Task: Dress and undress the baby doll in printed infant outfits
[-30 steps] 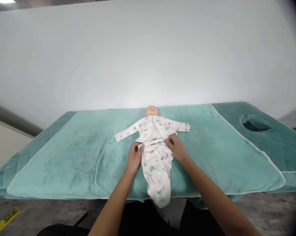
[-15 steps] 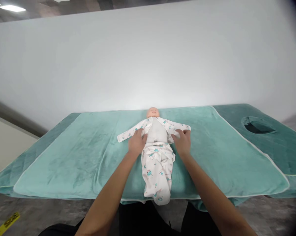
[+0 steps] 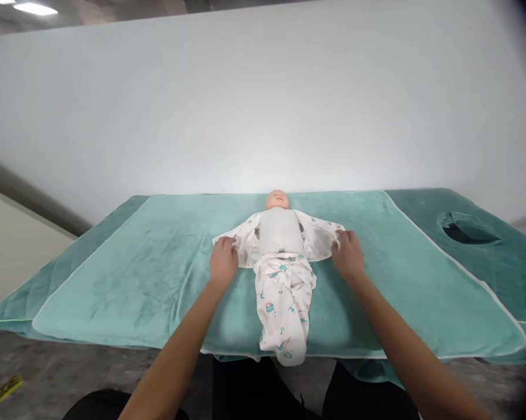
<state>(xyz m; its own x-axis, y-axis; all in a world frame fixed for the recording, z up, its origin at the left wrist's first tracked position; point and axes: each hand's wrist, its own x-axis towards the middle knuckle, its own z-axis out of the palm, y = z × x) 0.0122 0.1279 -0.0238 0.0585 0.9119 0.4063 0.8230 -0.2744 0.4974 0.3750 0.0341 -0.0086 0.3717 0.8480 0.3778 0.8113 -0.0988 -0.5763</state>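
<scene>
A baby doll (image 3: 277, 199) lies on its back, head toward the wall, its pale torso (image 3: 281, 232) bared. Its white patterned baby jacket (image 3: 245, 238) is spread wide to both sides, with the sleeves stretched outward. My left hand (image 3: 223, 261) pinches the edge of the left front panel near the sleeve end. On the other side, my right hand (image 3: 349, 254) has its fingers closed on the right panel by the cuff. White patterned baby pants (image 3: 282, 303) cover the doll's lower body and reach the near edge of the table.
Under the doll is a light green blanket (image 3: 127, 274) on a padded table with a darker green cover (image 3: 424, 216). A face hole (image 3: 468, 228) opens at the right end. A white wall (image 3: 263, 105) stands behind. Yellow tape (image 3: 3, 394) marks the floor.
Both hands have moved outward from the doll's torso, drawing the jacket's front panels apart. More of the torso and the jacket's inner side now shows.
</scene>
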